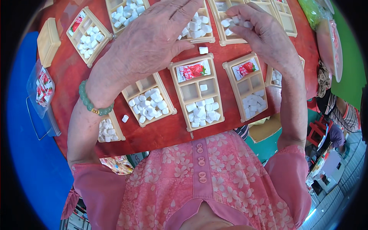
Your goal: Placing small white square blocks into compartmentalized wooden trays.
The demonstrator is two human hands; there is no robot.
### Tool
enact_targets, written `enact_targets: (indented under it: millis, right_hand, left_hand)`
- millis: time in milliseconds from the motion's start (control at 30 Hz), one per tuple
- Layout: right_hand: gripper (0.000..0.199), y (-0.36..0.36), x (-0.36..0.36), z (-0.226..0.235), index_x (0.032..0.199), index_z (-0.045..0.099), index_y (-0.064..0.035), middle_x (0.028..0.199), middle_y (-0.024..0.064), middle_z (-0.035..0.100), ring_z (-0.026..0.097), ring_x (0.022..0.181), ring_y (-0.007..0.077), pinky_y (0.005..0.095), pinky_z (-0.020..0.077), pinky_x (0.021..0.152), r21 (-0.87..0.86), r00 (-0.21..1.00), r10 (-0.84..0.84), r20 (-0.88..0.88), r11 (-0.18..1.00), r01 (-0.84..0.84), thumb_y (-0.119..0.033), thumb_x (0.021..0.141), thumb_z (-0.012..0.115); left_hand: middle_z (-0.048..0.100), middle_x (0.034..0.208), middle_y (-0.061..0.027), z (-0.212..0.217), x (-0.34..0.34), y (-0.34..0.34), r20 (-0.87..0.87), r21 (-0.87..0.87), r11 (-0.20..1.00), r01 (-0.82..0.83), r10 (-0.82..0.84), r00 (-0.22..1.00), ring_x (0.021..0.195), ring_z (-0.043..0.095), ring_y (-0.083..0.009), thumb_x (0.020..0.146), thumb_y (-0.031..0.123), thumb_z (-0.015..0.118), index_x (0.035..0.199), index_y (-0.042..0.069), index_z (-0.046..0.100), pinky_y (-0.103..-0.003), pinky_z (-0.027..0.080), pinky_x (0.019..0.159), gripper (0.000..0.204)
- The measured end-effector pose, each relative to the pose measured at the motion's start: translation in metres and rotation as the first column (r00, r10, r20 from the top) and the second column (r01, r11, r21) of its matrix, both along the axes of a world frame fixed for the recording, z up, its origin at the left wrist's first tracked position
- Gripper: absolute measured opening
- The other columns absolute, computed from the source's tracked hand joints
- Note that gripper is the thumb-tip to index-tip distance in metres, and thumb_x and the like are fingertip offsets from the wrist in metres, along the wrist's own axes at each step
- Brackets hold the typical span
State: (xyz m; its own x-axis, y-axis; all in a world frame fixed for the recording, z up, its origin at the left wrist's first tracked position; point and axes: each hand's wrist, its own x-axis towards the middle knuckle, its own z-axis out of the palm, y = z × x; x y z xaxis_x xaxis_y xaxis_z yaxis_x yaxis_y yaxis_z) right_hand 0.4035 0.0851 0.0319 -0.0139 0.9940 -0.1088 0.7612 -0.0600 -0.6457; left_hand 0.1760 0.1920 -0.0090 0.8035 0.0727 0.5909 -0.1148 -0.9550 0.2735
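Note:
My left hand (149, 42) stretches flat over a beige compartment tray (193, 40) heaped with small white marshmallows (196, 27). Its fingers are extended, and the fingertips run out of the top of the picture. My right hand (264, 32) curls over another tray (219, 38) at the top right, with several marshmallows (235, 23) between thumb and fingers. One loose marshmallow (203, 50) lies on the table just below my left thumb. Nearer me, a tray (178, 90) holds a strawberry-print packet (193, 71), a single marshmallow (203, 87) and a pile in its lowest compartment.
More filled trays stand around, at upper left (89, 63), below my left wrist (143, 124) and beside my right forearm (241, 92). Another loose marshmallow (125, 118) lies on the red table (153, 137). A plastic container of packets (44, 88) sits at the left edge, near a beige lid (49, 42).

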Motion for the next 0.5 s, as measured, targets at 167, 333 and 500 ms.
enact_targets:
  millis: [167, 333, 500]
  right_hand:
    - [0.022, 0.005, -0.015, 0.014, 0.115, 0.061, 0.0007, 0.112, 0.0189, 0.063, 0.068, 0.088, 0.0335, 0.0399, 0.0550, 0.076, -0.102, 0.992, -0.020, 0.126, 0.994, 0.033, -0.006, 0.095, 0.068]
    - [0.020, 0.008, -0.005, 0.014, 0.112, 0.065, 0.0013, 0.106, 0.0182, 0.065, 0.068, 0.086, 0.0348, 0.0402, 0.0540, 0.075, 0.071, 0.978, 0.051, 0.201, 0.995, -0.067, -0.005, 0.094, 0.069]
    - [0.010, 0.024, -0.014, 0.006, 0.098, 0.069, 0.0036, 0.092, 0.0176, 0.067, 0.067, 0.083, 0.0350, 0.0413, 0.0527, 0.073, 0.096, 0.981, 0.138, 0.136, 0.984, -0.152, -0.004, 0.092, 0.069]
  left_hand:
    - [0.051, 0.149, -0.0204, -0.009, -0.028, -0.007, -0.384, 0.075, 0.988, -0.137, 0.156, 0.910, 0.138, 0.050, -0.0373, 0.083, 0.030, 0.084, 0.143, 0.000, 0.052, -0.044, 0.043, 0.116, 0.074]
    - [0.047, 0.145, -0.0339, 0.015, -0.010, -0.009, -0.439, -0.050, 0.985, -0.164, 0.126, 0.890, 0.135, 0.050, -0.0461, 0.085, 0.023, 0.080, 0.144, -0.015, 0.041, -0.046, 0.044, 0.114, 0.081]
    - [0.047, 0.142, -0.0370, -0.078, 0.011, 0.035, 0.466, 0.439, 0.882, -0.171, -0.061, 0.883, 0.135, 0.049, -0.0471, 0.084, 0.024, 0.080, 0.140, -0.020, 0.042, -0.046, 0.044, 0.114, 0.081]
